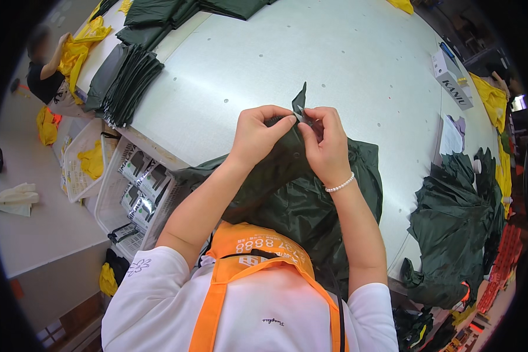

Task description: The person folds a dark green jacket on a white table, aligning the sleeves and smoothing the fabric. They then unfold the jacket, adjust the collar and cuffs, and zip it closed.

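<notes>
Cloth [296, 193] of dark green colour, thin and shiny like a coated fabric, is in front of the person, over the near part of the table [358, 76]. Its surface is full of soft creases, and the light makes pale streaks on it. One narrow, pointed piece of it stands up between the two hands.

The left hand [263, 132] pinches the cloth at its upper part, with the thumb and the forefinger pressed together. The right hand [327, 138] is just beside it and pinches also, thumb against finger. Something small and pale shows at the fingertips, but it is too small to tell what it is. Round the right wrist is a bracelet [340, 183] of white beads.

The table is pale, smooth and flat, marked with small round dots. At its left side lies a stack [129, 85] of folded dark green pieces, with many thin edges like leaves. At the right, a crumpled heap [454, 220] of similar material is spread near a white, rectangular box [452, 81]. Below the stack, a white basket [112, 190] with pierced walls holds flat, glossy packets [139, 210].
</notes>
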A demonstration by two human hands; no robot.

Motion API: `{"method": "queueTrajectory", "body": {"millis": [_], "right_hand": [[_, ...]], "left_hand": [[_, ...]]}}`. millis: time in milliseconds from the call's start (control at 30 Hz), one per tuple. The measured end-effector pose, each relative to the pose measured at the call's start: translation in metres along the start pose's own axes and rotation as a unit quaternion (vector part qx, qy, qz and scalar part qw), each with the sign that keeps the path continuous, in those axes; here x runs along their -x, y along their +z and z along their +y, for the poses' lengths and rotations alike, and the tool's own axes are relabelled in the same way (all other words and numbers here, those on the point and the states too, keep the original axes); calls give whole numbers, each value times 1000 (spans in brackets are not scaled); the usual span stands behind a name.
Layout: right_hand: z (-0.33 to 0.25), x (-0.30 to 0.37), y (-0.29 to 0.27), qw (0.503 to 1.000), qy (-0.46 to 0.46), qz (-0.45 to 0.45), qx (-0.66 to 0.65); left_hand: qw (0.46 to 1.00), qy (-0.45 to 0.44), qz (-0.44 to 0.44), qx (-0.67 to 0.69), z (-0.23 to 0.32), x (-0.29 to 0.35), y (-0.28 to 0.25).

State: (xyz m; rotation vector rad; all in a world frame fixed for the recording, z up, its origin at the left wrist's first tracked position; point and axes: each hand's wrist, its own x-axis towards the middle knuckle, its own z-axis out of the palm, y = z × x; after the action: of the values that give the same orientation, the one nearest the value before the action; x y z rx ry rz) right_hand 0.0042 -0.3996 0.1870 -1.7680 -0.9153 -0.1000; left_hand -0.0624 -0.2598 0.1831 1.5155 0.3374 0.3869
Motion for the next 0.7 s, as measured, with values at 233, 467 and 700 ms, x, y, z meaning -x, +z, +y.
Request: {"method": "queueTrajectory", "body": {"millis": [233, 467, 700], "right_hand": [[-2, -4, -3, 997, -9, -15, 70], [6, 1, -7, 996, 6, 24, 87], [175, 84, -134, 899, 291, 251, 211]], "left_hand": [[997, 45, 28, -50, 2, 1, 5], [996, 49, 37, -70, -2, 2, 7], [986, 47, 100, -126, -23, -13, -20]]}}
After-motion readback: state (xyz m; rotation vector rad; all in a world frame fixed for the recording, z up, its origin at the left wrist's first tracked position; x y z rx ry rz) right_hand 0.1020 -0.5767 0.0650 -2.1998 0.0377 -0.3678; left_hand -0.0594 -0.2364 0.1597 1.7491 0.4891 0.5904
